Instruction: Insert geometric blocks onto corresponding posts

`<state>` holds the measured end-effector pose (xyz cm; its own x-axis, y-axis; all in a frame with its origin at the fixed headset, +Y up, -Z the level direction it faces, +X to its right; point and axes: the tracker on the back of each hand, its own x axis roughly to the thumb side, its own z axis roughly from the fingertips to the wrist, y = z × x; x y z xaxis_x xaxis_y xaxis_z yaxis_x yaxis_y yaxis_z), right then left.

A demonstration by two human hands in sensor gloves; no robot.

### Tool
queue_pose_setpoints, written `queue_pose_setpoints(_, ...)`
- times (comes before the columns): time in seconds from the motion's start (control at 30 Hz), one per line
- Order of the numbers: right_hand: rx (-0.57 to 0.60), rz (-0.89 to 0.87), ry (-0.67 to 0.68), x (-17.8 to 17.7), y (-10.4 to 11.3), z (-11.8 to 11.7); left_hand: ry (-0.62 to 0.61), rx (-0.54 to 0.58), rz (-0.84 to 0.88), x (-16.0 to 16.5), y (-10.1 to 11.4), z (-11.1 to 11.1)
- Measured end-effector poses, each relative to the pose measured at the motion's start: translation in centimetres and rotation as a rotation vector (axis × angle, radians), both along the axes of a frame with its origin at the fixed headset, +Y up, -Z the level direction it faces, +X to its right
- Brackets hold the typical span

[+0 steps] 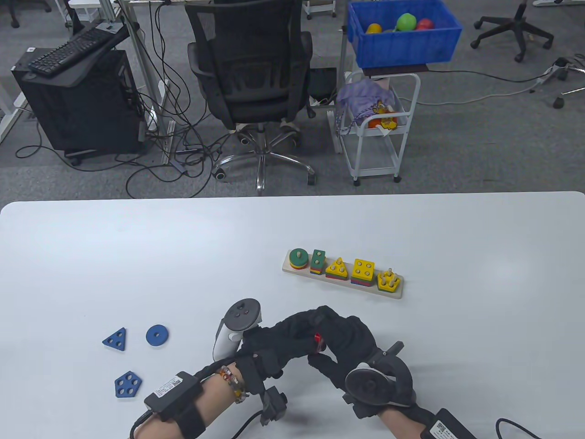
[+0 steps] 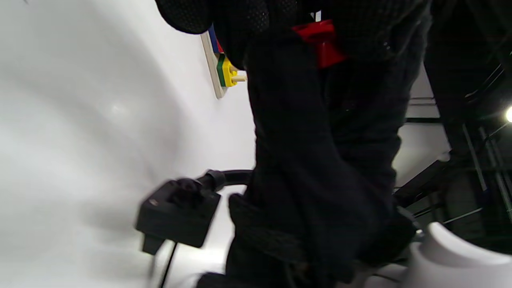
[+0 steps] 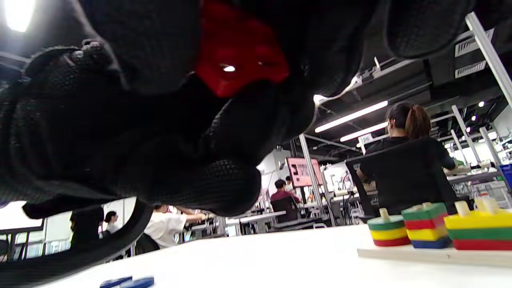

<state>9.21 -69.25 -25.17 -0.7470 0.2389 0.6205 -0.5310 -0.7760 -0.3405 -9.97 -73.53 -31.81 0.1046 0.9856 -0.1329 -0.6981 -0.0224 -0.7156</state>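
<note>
A wooden post board (image 1: 288,269) lies right of the table's middle, with five stacks of coloured blocks on its posts. It also shows in the right wrist view (image 3: 420,254) and in the left wrist view (image 2: 211,60). My left hand (image 1: 297,336) and right hand (image 1: 340,338) meet near the front edge, fingertips together around a small red block (image 1: 317,340). The red block sits between gloved fingers in the left wrist view (image 2: 322,42) and the right wrist view (image 3: 240,52). I cannot tell its shape. Three blue blocks lie at the front left: a triangle (image 1: 115,339), a disc (image 1: 156,335) and a pentagon (image 1: 128,384).
The white table (image 1: 137,256) ends at its far edge, with an office chair (image 1: 251,68), a white cart (image 1: 379,132) and a blue bin (image 1: 402,32) on the floor beyond. Sensor boxes and cables sit on both forearms.
</note>
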Motion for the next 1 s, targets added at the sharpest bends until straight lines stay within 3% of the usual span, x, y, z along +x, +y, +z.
queue_pose_setpoints(0.1,0.022,0.013,0.02,-0.1,0.1,0.1,-0.027,0.03,-0.015,-0.2,0.3,0.0)
queue_pose_setpoints(0.23,0.004,0.042,0.017,0.3,0.0,-0.2,-0.005,0.299,-0.232,-1.8,1.4,0.4)
queue_pose_setpoints(0.33,-0.011,0.057,-0.003,1.0,0.0,-0.7,0.023,0.44,-0.384,-3.8,2.0,0.7)
queue_pose_setpoints(0.57,-0.011,0.134,-0.112,3.7,0.2,-2.3,0.123,0.779,-0.861,-11.0,2.8,2.4)
queue_pose_setpoints(0.7,-0.045,0.174,-0.173,5.2,-0.1,-3.6,0.159,0.847,-1.101,-14.5,2.3,3.5)
queue_pose_setpoints(0.87,-0.13,0.285,-0.241,6.4,-0.4,-5.7,0.249,0.883,-1.353,-17.9,2.5,3.4)
queue_pose_setpoints(1.0,-0.219,0.364,-0.309,7.4,0.0,-8.3,0.302,0.844,-1.426,-19.6,2.5,3.2)
